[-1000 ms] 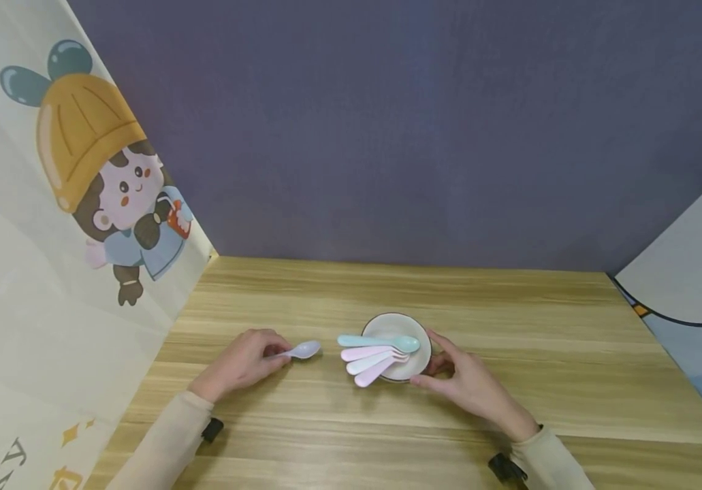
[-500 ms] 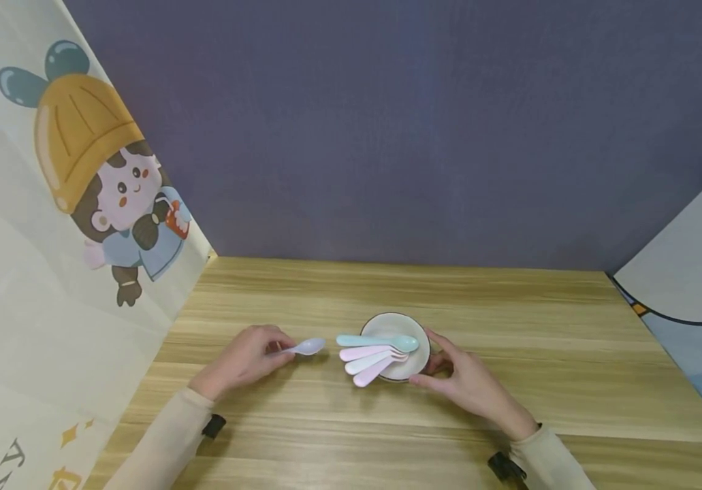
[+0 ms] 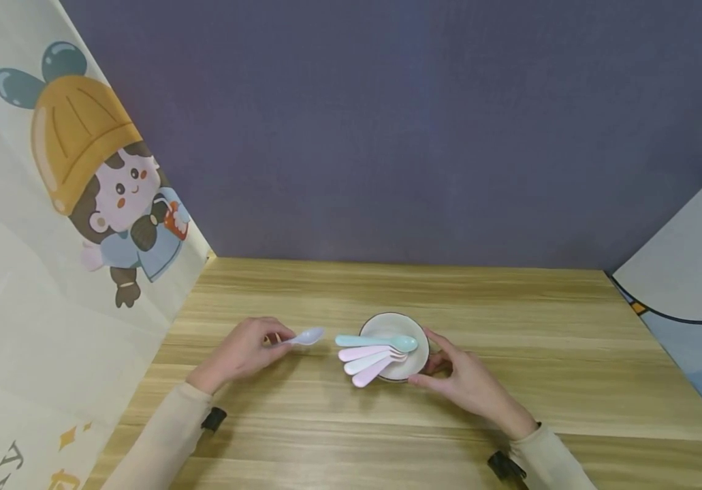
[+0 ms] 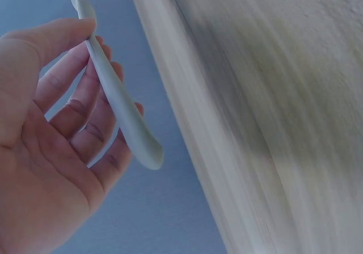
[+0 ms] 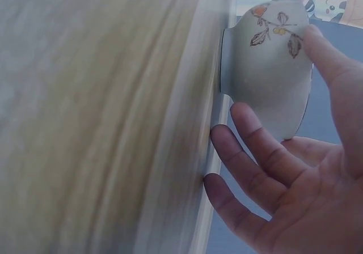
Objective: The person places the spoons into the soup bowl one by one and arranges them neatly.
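Note:
A pale lavender spoon (image 3: 310, 336) is pinched between the thumb and fingers of my left hand (image 3: 242, 352). Its bowl end points right; in the left wrist view the spoon (image 4: 122, 98) appears held off the wooden surface. To its right stands a small white bowl (image 3: 392, 324) with a dark rim. Resting in it are a mint spoon (image 3: 368, 341) and several pink and white utensils (image 3: 365, 363), handles sticking out to the left. My right hand (image 3: 467, 381) grips the bowl's right side, thumb near, index finger far. The right wrist view shows a leaf-and-berry print on the bowl (image 5: 272, 67).
The wood-grain table (image 3: 479, 306) meets a dark blue-grey panel (image 3: 400, 136) at its back edge. A white panel with a cartoon figure (image 3: 124, 184) stands on the left, another printed panel (image 3: 681, 286) on the right. Black wrist straps (image 3: 212, 418) show at the sleeves.
My left hand and the lavender spoon shifted slightly toward the bowl, then rose a little, the spoon's tip tilting upward. The right hand and bowl stay in place.

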Available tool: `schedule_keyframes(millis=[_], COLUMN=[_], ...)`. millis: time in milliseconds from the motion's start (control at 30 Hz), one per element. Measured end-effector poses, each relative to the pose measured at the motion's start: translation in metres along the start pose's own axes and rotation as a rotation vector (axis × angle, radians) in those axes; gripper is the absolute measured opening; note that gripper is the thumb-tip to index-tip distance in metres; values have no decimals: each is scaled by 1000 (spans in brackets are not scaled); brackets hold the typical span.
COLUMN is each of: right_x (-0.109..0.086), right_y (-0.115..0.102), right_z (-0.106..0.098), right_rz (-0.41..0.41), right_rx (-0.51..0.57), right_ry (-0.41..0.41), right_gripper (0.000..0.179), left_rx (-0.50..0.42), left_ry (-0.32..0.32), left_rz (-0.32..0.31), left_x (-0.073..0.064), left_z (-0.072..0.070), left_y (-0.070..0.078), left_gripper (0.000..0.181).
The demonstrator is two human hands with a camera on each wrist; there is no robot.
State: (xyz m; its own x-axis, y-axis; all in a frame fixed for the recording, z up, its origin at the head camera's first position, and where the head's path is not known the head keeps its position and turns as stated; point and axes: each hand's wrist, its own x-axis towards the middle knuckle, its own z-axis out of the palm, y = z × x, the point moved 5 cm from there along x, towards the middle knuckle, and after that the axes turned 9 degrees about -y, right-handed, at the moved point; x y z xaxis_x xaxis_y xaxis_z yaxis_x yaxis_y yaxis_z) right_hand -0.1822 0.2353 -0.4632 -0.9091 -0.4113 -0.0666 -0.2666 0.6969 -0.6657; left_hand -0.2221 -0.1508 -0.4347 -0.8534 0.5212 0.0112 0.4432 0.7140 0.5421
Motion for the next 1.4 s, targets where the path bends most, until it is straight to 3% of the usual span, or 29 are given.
schedule_keyframes(millis=[967, 1400], right_x=[-1, -1], right_y=[-2, -3], right_z=[0, 0], right_rz=[-16, -2], right_rx=[-24, -21], right_ry=[20, 7], right_gripper=[102, 104], left_rx=[-37, -35], left_ry=[-28, -14], left_rz=[-25, 2], left_x=[20, 26], left_z=[-4, -5], left_y=[17, 22], left_gripper=[14, 16])
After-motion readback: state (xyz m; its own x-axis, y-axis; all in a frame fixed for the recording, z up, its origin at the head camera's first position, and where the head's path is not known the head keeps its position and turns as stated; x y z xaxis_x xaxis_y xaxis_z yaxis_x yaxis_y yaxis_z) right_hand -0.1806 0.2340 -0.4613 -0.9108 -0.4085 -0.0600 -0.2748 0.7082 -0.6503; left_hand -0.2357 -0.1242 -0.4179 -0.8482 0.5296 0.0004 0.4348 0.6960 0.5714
